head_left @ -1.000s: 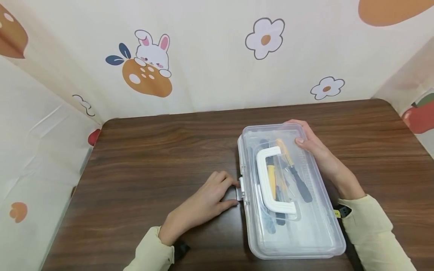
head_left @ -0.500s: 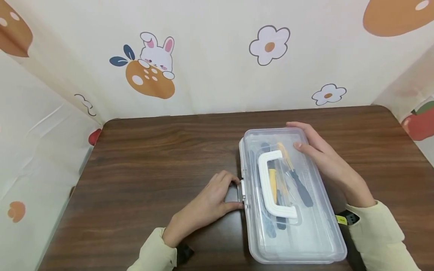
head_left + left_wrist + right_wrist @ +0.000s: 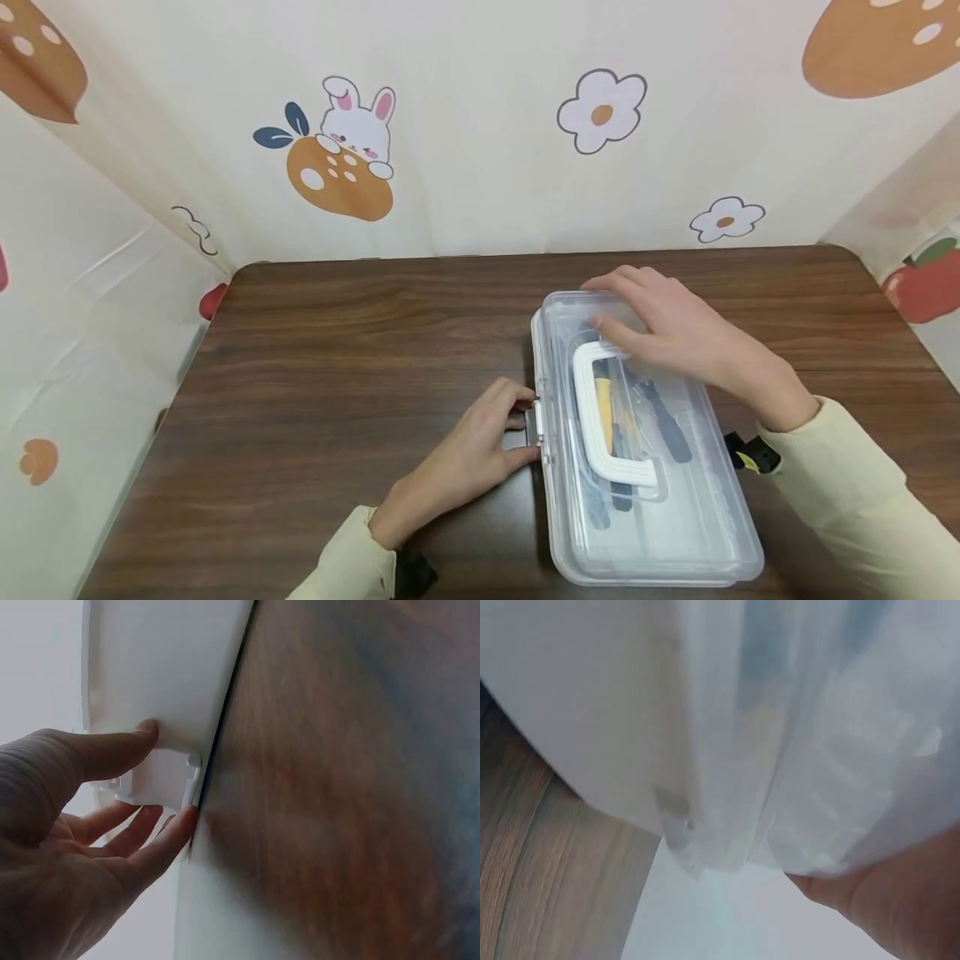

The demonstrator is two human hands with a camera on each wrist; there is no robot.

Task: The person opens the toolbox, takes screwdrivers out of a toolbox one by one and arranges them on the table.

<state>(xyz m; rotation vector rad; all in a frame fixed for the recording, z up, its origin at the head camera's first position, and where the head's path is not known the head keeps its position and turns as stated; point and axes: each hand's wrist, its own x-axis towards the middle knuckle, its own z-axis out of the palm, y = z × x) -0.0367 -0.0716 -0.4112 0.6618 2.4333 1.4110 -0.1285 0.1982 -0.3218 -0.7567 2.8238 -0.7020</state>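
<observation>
A clear plastic toolbox lies on the table, its lid down and a white handle on top. Through the lid, several tools show, among them a yellow-handled one and a dark-handled one. At the box's left side my left hand has thumb and fingers on either side edge of the latch, which stands between them. My right hand is over the far end of the lid, fingers extended past the far edge and thumb above the lid near the handle. Its contact with the lid is unclear.
The dark wooden table extends left and right of the box. A printed curtain with rabbit and flower drawings rises behind the table's back edge, and white sheeting hangs along the left side.
My right hand has left the box's far right corner and moved left over the lid. My left hand stays at the latch. The box sits slightly lower in view.
</observation>
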